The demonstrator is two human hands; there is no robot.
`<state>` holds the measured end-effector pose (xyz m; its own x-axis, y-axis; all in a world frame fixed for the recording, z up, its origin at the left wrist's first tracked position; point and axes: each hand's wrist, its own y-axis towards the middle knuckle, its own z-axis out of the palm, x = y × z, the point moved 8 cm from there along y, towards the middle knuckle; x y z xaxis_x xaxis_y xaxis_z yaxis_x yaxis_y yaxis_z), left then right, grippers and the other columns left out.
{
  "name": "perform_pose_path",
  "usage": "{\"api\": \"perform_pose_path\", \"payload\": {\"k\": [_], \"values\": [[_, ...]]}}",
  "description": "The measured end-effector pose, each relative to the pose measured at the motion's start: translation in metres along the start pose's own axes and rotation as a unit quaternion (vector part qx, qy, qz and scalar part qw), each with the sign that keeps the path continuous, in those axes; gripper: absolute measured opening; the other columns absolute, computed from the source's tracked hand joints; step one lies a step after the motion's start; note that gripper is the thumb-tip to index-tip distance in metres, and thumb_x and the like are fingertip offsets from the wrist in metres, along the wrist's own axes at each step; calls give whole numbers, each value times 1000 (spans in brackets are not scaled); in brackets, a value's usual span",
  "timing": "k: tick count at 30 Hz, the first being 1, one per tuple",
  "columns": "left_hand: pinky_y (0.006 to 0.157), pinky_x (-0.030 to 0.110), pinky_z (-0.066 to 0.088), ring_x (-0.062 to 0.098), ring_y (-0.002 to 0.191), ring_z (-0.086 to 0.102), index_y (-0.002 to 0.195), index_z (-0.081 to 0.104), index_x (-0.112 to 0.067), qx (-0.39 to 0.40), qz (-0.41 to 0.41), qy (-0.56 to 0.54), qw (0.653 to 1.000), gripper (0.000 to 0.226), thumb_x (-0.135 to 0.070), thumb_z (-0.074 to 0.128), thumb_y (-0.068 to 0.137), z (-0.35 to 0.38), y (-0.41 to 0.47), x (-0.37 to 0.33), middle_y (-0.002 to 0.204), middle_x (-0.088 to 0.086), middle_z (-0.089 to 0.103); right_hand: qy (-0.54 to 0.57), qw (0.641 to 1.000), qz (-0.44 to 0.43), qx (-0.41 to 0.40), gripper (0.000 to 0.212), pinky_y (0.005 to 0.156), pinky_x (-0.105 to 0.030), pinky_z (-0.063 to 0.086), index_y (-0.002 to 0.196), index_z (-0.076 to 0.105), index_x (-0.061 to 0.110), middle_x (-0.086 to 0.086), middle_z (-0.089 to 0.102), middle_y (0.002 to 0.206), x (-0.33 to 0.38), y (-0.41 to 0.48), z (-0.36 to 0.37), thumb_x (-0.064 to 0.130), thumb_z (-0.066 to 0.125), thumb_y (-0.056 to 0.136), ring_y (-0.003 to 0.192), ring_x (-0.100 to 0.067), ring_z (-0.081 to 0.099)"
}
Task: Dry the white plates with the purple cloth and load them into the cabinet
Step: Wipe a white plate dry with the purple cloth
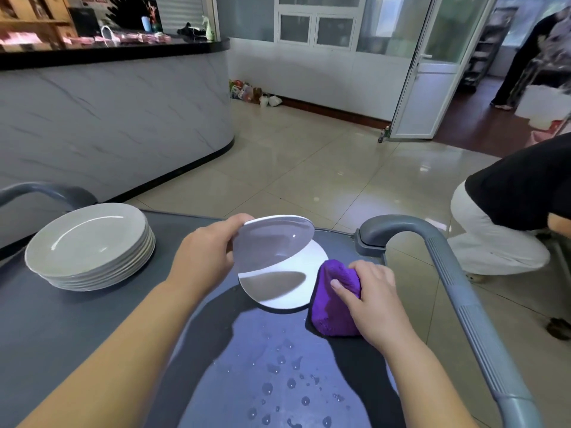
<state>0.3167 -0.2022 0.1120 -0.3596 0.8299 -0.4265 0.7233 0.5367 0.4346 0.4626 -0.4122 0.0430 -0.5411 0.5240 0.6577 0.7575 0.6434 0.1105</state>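
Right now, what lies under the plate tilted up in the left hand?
A second white plate lies flat on the cart top, shadowed by the tilted plate. Its far part is covered, so anything there cannot be seen.

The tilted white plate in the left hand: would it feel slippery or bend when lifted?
Probably stiff: the plate keeps its round shape though the left hand holds just one edge. Possibly slippery: its surface is glossy, and water drops lie on the cart top. Likely breakable: it looks like glazed ceramic.
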Motion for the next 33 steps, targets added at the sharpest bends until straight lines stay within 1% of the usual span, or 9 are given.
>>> {"api": "perform_pose_path", "payload": {"k": [4, 9, 14, 17, 20, 22, 26, 28, 33], "values": [[51, 30, 33, 32, 73, 55, 115, 63, -29, -3, -24, 2, 1000, 46, 0, 44, 85, -5, -3, 6, 86, -2, 70, -77, 997, 5, -5, 33, 67, -34, 38, 81, 38, 29, 9, 52, 86, 9, 2, -7, 57, 55, 87, 86, -19, 49], [48, 23, 31, 31, 73, 54, 115, 62, -30, 0, -46, -2, 999, 45, 0, 45, 86, -7, -6, 10, 81, -2, 68, -98, 990, 100, 10, 57, 54, -33, 32, 72, 36, 18, 3, 51, 68, 2, 2, -12, 69, 63, 74, 68, -20, 49], [46, 25, 28, 28, 65, 46, 118, 62, -29, 6, -94, -14, 995, 45, 0, 46, 87, -4, -8, 20, 60, -9, 50, 94, 980, 165, 64, 35, 59, -31, 34, 70, 51, 15, -1, 54, 65, -3, 8, -7, 42, 70, 81, 60, -20, 48], [53, 26, 37, 24, 75, 52, 124, 60, -31, 4, -126, -62, 990, 41, -6, 50, 92, -5, -8, 29, 78, -3, 64, 201, 960, 189, 38, 20, 60, -30, 36, 75, 61, 7, -6, 59, 65, -4, 12, -10, 22, 70, 84, 58, -22, 52], [71, 36, 50, 22, 87, 60, 107, 64, -38, 6, -161, -141, 977, 39, -7, 52, 87, -7, -9, 39, 89, -9, 69, 274, 937, 217, 0, 9, 62, -31, 40, 82, 67, 6, -10, 64, 69, -7, 14, -15, 14, 68, 86, 62, -24, 56], [72, 31, 49, 15, 88, 62, 93, 63, -44, 4, -193, -196, 961, 40, -6, 53, 85, -10, -11, 45, 89, -16, 68, 292, 929, 227, -18, 5, 62, -31, 42, 82, 68, 10, -11, 65, 72, -6, 16, -16, 10, 67, 87, 64, -25, 58], [69, 26, 47, 7, 86, 65, 88, 64, -48, -1, -220, -291, 931, 46, -3, 56, 85, -17, -15, 52, 93, -18, 70, 234, 951, 181, -93, 8, 68, -37, 50, 85, 67, 17, -8, 68, 79, 9, 30, -33, 10, 64, 88, 72, -28, 61], [72, 28, 49, 9, 86, 66, 89, 65, -47, 2, -225, -315, 922, 45, -3, 57, 86, -19, -15, 55, 94, -16, 71, 186, 968, 117, -118, 10, 66, -31, 45, 85, 63, 19, -3, 66, 82, 32, 39, -43, 11, 61, 89, 75, -23, 58], [73, 33, 52, 13, 86, 68, 92, 68, -45, 21, -229, -363, 903, 42, -4, 60, 86, -17, -18, 57, 93, -12, 73, 111, 989, -31, -93, 25, 79, -29, 44, 109, 65, 29, 11, 66, 95, 100, 51, -33, 13, 58, 91, 91, -14, 58]]}}
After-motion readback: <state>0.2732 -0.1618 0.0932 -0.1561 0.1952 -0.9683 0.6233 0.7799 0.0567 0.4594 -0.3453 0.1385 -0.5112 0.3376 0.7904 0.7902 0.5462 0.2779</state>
